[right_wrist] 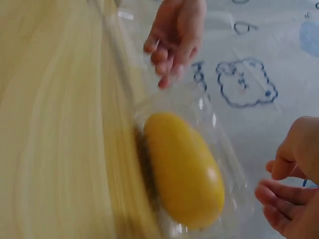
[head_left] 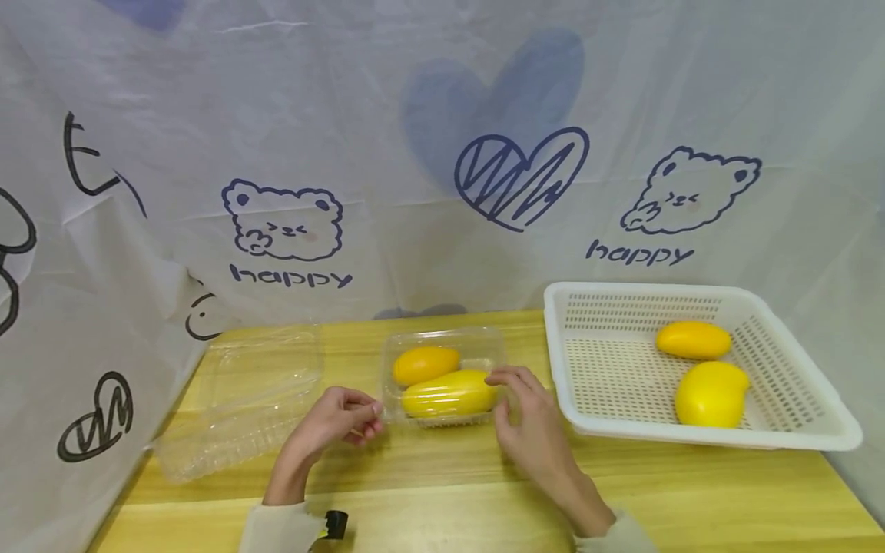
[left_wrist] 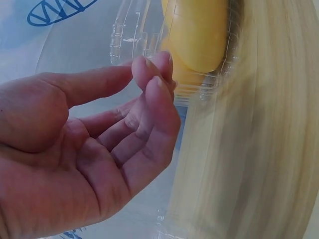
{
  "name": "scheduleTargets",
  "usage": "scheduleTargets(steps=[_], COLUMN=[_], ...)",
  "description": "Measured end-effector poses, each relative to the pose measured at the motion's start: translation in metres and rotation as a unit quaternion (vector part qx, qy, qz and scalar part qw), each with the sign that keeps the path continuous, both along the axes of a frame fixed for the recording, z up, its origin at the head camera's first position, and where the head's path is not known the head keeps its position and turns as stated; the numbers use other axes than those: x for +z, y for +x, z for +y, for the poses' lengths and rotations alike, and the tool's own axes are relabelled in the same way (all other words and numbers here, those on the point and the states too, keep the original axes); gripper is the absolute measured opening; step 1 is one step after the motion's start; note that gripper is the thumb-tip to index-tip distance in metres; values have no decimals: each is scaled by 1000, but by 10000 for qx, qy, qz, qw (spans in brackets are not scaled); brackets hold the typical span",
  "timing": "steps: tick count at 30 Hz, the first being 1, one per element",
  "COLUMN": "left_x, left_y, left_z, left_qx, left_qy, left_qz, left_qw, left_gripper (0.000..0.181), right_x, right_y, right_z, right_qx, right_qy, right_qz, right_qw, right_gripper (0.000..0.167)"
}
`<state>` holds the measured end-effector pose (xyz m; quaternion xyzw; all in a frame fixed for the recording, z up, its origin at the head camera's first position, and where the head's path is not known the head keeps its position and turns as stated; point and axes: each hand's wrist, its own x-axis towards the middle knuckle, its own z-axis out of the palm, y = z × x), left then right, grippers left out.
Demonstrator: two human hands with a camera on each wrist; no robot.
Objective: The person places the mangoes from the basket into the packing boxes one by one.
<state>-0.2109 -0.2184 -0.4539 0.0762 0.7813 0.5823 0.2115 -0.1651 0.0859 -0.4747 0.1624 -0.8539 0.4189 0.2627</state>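
A clear plastic box [head_left: 484, 349] stands at the middle of the table with two mangoes inside: an orange-yellow mango [head_left: 425, 365] behind and a longer yellow mango [head_left: 449, 394] in front. My left hand [head_left: 336, 418] is by the box's front left corner, its fingers loosely bent and thumb tip close to the fingertips [left_wrist: 158, 94]. Nothing shows between them. At the right side is my right hand [head_left: 532, 426], index finger over the box's edge. In the right wrist view a gap parts the right hand's thumb from its fingers [right_wrist: 279, 199].
Further left lies another clear plastic container [head_left: 235, 407], its outline hard to make out. A white slotted basket [head_left: 574, 369] on the right holds two more mangoes, an oval mango [head_left: 694, 339] and a rounder mango [head_left: 712, 395]. A printed cloth [head_left: 415, 253] hangs behind the table.
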Motion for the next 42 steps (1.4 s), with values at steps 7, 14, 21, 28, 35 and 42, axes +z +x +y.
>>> scheduleTargets(steps=[7,14,21,28,35,42], left_x=[-4,-8,-9,-13,-17,-20], left_y=[2,-2,-4,-6,-8,-12], left_z=[-1,2,2,1,2,6], left_qx=[-72,-80,-44,-101,58,379], left_qy=[108,197,218,331,373,509], left_qz=[-98,-107,-108,-129,-100,-15], left_qw=[9999,9997,9997,9993,9992,9980], left_gripper=[23,20,22,21,21,23], right_x=[3,-13,-24,-24,-21,-20], right_y=[16,22,22,10,1,-9], right_z=[-26,-49,-79,-96,-111,-123], right_qx=[768,1628,1955,1707,1547,1180], right_qy=[-728,-1873,-3248,-4499,-5236,-5494], right_qz=[-413,-2341,-4009,-4554,-4610,-4470], right_qw=[9935,9400,8340,7490,6996,6959], right_gripper=[21,9,28,35,33,24])
